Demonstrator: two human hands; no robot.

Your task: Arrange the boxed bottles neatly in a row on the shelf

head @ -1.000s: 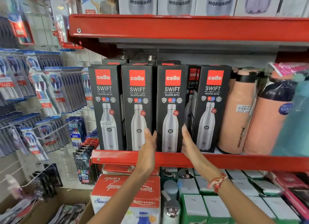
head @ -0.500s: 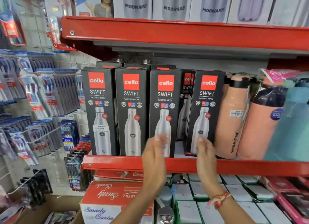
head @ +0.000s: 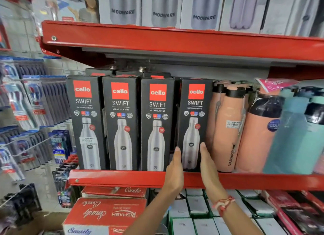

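Four black boxed bottles marked cello SWIFT stand upright side by side on the red shelf (head: 122,178): the first (head: 85,122), second (head: 121,124), third (head: 157,126) and rightmost (head: 193,115). More of the same boxes stand behind them, mostly hidden. My left hand (head: 174,171) lies flat against the rightmost box's left side, in the narrow gap to the third box. Against that box's right side presses my right hand (head: 208,170), also flat, so the box sits between my palms. A red thread band is on my right wrist.
Peach flasks (head: 226,129) and a teal bottle (head: 294,138) crowd the shelf just right of the rightmost box. The red upper shelf (head: 175,40) carries Modware boxes (head: 163,8). Toothbrush packs (head: 31,103) hang at left. Below the shelf lie a red carton (head: 105,212) and white boxes (head: 198,208).
Both hands shifted right from the third box to the rightmost one. That box, earlier turned at an angle, now faces front, closer in line with the others.
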